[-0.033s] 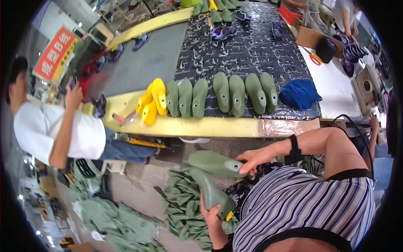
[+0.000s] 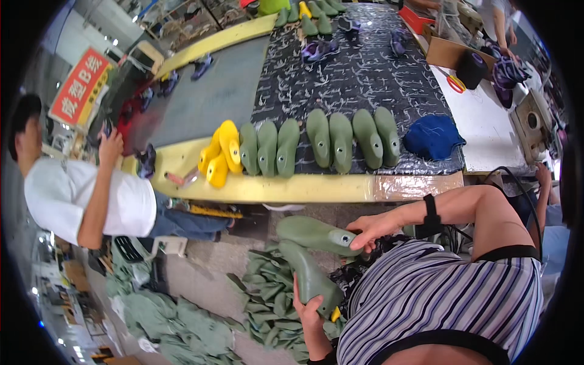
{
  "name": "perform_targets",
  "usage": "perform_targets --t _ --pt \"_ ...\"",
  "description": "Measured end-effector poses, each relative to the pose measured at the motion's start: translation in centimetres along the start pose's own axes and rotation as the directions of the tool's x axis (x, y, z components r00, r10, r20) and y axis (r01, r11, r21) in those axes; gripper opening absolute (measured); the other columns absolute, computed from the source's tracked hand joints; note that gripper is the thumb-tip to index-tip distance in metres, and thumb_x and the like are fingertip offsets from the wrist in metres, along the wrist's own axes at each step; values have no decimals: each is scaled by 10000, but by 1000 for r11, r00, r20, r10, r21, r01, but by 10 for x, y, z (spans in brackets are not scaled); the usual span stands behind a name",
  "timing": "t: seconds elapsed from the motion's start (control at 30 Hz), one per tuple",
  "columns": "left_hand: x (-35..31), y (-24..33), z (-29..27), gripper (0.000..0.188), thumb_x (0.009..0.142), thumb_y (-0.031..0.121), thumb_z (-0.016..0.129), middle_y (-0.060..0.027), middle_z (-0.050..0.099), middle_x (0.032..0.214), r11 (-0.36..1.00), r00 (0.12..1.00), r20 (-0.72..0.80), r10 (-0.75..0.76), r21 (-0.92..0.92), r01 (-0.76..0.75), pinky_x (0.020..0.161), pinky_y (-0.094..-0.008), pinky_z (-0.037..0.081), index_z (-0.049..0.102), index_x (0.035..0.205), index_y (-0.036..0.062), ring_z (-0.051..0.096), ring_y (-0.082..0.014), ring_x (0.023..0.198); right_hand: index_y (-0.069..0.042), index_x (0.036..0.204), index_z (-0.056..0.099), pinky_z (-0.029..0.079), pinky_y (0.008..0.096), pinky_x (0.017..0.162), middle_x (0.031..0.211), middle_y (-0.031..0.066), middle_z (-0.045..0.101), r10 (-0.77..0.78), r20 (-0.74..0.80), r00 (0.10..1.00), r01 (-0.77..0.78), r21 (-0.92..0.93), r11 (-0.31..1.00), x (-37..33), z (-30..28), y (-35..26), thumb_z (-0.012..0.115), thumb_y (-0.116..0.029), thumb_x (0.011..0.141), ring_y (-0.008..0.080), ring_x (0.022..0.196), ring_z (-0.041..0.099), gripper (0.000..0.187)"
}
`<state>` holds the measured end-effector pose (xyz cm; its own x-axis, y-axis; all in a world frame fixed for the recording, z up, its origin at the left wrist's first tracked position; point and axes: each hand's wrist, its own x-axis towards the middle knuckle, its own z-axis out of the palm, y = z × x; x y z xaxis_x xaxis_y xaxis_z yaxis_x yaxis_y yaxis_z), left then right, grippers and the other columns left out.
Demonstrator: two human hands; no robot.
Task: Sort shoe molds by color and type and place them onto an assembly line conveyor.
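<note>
My right hand (image 2: pixel 368 234), a dark band at its wrist, grips a green shoe last (image 2: pixel 310 232) by its end with the metal-rimmed hole. This last lies roughly level in front of the striped shirt. Just below it, my left hand (image 2: pixel 309 310) is wrapped round the thick end of a second green shoe last (image 2: pixel 309 274), which tilts up to the left. The two lasts are close together at their left ends. Beneath them is a heap of green shoe lasts (image 2: pixel 267 310), with a yellow piece (image 2: pixel 335 314) beside my left hand.
Along the near edge of the worktable (image 2: pixel 316 188) stand several green lasts (image 2: pixel 342 143) and yellow lasts (image 2: pixel 229 146), with a blue cloth (image 2: pixel 433 137) to their right. A person in white (image 2: pixel 91 194) works at the left. Green material (image 2: pixel 176 328) covers floor at lower left.
The view has shifted slightly. Both hands keep their hold on the two lasts, and the person at the left has shifted a little.
</note>
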<state>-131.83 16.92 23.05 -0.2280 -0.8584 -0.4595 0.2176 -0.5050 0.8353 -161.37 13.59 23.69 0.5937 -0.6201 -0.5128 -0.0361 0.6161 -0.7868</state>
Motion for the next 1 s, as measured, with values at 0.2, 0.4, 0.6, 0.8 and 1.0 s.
perform_targets --t 0.2,0.4,0.6,0.8,1.0 --pt "46 41 110 816 617 121 579 -164 527 1217 988 968 251 10 146 -48 928 -351 429 331 1377 -41 551 -269 1060 8 1144 507 474 234 604 883 47 581 -117 -205 972 177 308 935 -88 -65 -6 651 -493 795 114 695 577 628" --pt "149 73 208 707 708 88 588 -156 540 1196 980 918 391 -58 197 -22 901 -321 439 353 1360 -50 550 -222 1047 -8 1071 562 431 234 535 872 52 614 -182 -449 874 323 259 910 -119 -156 -43 557 -545 842 108 618 538 584" --pt "280 66 321 677 747 130 598 -163 593 1088 875 954 298 22 455 -162 796 -323 492 352 1351 -52 589 -201 967 -92 1096 572 424 245 551 899 36 608 -50 -555 830 249 289 924 -106 -260 -68 466 -630 839 119 612 518 606" --pt "371 24 379 605 762 281 585 -308 559 1128 425 934 289 210 834 -353 919 -429 434 461 1248 -59 544 -402 1076 47 1196 453 508 416 781 1108 284 537 -71 -702 708 -374 -458 807 -75 -343 -91 522 -512 861 348 930 625 655" --pt "386 -2 395 368 811 216 560 -277 598 1035 459 946 218 241 833 -309 879 -481 446 501 1079 -29 566 -415 1007 76 1356 189 371 444 986 1298 352 361 -577 -582 573 -247 -794 556 -16 -393 -36 547 -292 888 463 1189 414 695"
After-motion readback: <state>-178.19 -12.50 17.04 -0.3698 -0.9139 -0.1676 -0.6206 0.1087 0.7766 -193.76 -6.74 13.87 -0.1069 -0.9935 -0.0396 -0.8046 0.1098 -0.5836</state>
